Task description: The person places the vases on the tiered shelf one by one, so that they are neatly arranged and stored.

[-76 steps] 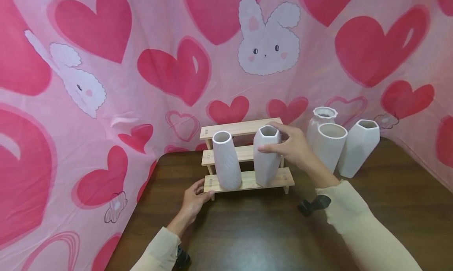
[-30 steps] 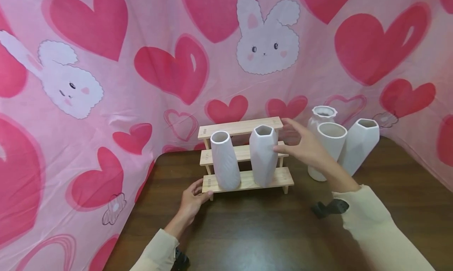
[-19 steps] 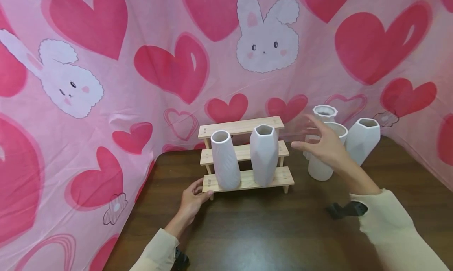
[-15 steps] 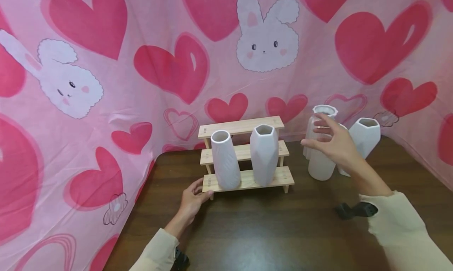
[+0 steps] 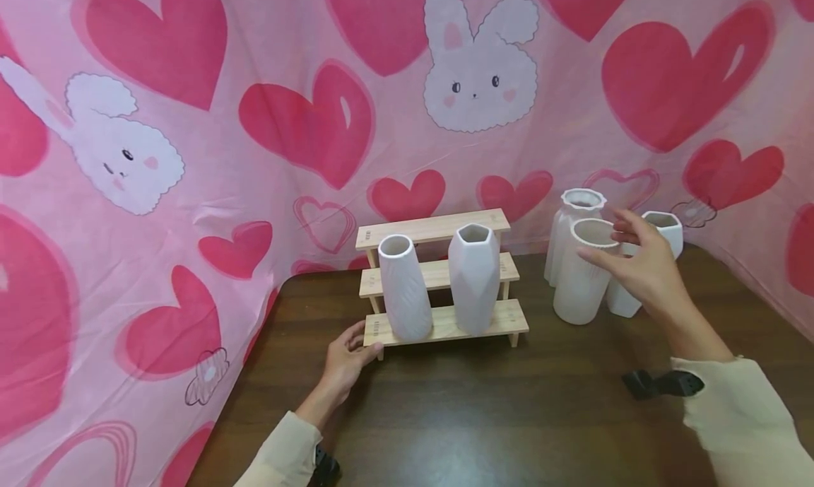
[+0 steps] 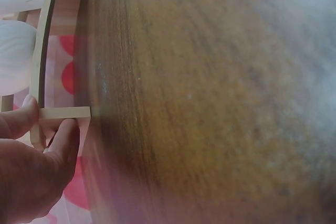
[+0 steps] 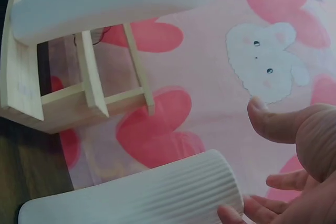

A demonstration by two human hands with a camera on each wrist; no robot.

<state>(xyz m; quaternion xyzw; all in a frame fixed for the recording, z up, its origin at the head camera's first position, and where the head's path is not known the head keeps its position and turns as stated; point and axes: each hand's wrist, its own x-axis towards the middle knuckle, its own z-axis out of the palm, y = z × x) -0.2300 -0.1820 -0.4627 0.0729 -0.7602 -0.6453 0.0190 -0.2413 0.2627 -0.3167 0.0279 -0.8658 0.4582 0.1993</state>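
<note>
My left hand [image 5: 343,363] grips the left end of the lowest step of a three-tier wooden display stand [image 5: 509,317]; in the left wrist view its thumb and fingers [image 6: 65,140] close round the shelf end and leg. On that step stand a tapered white vase [image 5: 407,296] with a swirl texture and a faceted white vase [image 5: 473,282]. My right hand [image 5: 651,268] is at the rim of a ribbed cylindrical vase [image 5: 577,292], its thumb overlapping the vase's front in the head view. In the right wrist view the thumb [image 7: 278,124] and fingers are spread apart near the vase's top.
A white vase with a scalloped rim [image 5: 556,250] stands behind the cylindrical one. Another faceted vase [image 5: 624,302] is to its right, partly covered by my right hand. A brown wooden table [image 5: 458,416] carries everything; a pink heart-and-bunny cloth [image 5: 394,141] hangs behind.
My right hand has let go of the faceted vase on the lowest step and moved right to the cylindrical vase. My left hand keeps its grip on the stand.
</note>
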